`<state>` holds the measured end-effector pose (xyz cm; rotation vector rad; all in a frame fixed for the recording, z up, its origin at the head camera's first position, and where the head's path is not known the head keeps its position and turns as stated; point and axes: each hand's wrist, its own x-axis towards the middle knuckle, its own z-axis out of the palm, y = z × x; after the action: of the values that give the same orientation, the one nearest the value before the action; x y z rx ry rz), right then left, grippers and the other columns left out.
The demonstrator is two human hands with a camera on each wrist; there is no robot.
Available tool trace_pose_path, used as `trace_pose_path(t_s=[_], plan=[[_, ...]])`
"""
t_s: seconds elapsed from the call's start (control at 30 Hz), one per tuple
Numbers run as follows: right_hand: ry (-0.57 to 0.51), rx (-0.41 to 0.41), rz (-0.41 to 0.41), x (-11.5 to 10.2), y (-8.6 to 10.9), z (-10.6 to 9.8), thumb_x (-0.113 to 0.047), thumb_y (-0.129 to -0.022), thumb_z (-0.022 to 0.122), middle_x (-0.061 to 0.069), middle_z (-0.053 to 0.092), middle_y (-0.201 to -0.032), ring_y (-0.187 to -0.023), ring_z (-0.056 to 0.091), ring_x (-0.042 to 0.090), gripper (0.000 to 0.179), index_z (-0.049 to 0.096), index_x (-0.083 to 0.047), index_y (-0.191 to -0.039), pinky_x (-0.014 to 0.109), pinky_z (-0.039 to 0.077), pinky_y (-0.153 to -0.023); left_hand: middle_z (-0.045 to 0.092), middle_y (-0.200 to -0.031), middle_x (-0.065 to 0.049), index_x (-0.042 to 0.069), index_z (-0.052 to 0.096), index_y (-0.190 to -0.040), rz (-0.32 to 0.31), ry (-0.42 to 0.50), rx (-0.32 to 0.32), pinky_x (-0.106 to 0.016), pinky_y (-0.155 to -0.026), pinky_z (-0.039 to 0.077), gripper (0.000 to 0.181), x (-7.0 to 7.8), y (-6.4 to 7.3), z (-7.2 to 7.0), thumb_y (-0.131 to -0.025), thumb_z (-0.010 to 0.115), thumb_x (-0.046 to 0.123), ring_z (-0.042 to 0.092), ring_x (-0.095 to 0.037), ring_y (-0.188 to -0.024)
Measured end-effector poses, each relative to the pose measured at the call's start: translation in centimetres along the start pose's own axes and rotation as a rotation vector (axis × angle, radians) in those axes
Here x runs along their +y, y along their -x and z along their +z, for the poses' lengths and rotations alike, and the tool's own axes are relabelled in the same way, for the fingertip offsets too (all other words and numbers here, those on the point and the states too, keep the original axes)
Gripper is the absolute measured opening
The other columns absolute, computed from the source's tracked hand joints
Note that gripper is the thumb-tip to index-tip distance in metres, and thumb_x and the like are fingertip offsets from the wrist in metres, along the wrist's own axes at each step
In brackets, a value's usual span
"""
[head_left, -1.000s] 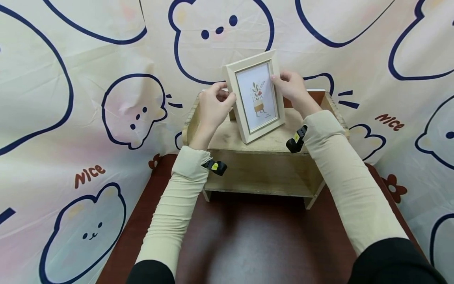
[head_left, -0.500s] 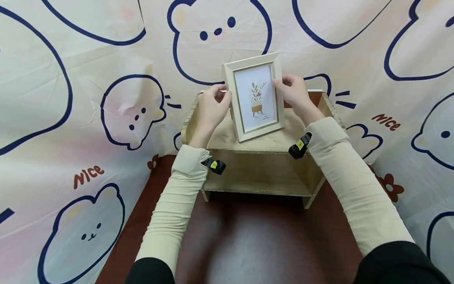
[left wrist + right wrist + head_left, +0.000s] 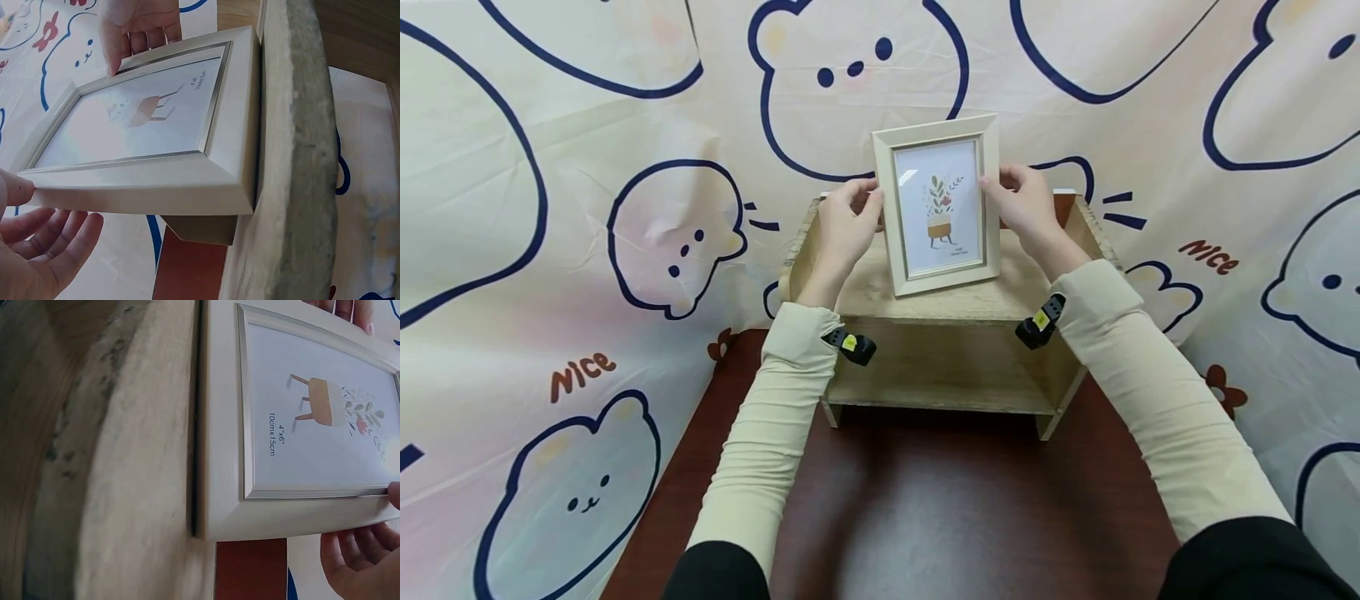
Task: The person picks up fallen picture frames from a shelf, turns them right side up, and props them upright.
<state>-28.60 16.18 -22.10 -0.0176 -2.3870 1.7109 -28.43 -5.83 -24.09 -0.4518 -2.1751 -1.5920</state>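
A cream picture frame (image 3: 940,208) with a potted-plant print stands on the top board of a small wooden shelf (image 3: 925,312), leaning slightly back. Its lower edge sits close to the board's front edge in both wrist views. My left hand (image 3: 844,233) holds its left side, thumb at the edge and fingers curled behind. On the opposite side my right hand (image 3: 1032,215) grips the border, thumb in front and fingers at the back. Under the frame in the left wrist view a brown support (image 3: 200,229) shows behind it.
The shelf has a lower board (image 3: 940,375) and raised side panels (image 3: 1090,229). It stands on a dark red-brown table (image 3: 925,500). A cartoon-printed cloth (image 3: 647,108) hangs close behind and on both sides.
The frame has turned from facing rightward to facing more toward me, and its tilt has straightened. Both hands have stayed at its sides, the right shifting slightly right and down.
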Motion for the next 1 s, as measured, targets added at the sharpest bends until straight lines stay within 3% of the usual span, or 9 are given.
trace_pose_path(t_s=[0.4,0.67,1.0], plan=[[0.024,0.040,-0.022,0.1,1.0,-0.5,-0.024,-0.091,0.054,0.002,0.053,-0.100,-0.093,0.052,0.015,0.042,0.050,-0.003,-0.127,0.027,0.049,-0.079,0.060,-0.091,-0.016,-0.003,0.059,-0.113,-0.058,0.063,-0.008,-0.031,-0.070,0.053,0.028,0.0,-0.7,0.3,-0.093,0.050,0.014,0.061,-0.020,-0.075],[-0.016,0.039,-0.041,0.2,1.5,-0.5,-0.020,-0.090,0.056,0.003,0.055,-0.097,-0.090,0.055,0.015,0.039,0.051,0.001,-0.123,0.025,0.050,-0.077,0.060,-0.087,-0.017,-0.006,0.060,-0.112,-0.061,0.079,0.006,-0.023,-0.062,0.053,0.027,-0.1,-1.2,0.4,-0.093,0.050,0.010,0.061,-0.019,-0.070],[-0.032,0.049,-0.052,0.5,1.9,-0.8,-0.020,-0.089,0.059,0.001,0.054,-0.092,-0.084,0.055,0.011,0.037,0.054,0.000,-0.119,0.022,0.050,-0.072,0.060,-0.090,-0.018,-0.006,0.059,-0.114,-0.078,0.069,-0.017,-0.024,-0.063,0.052,0.028,0.0,-1.4,0.4,-0.094,0.048,0.010,0.059,-0.017,-0.071]])
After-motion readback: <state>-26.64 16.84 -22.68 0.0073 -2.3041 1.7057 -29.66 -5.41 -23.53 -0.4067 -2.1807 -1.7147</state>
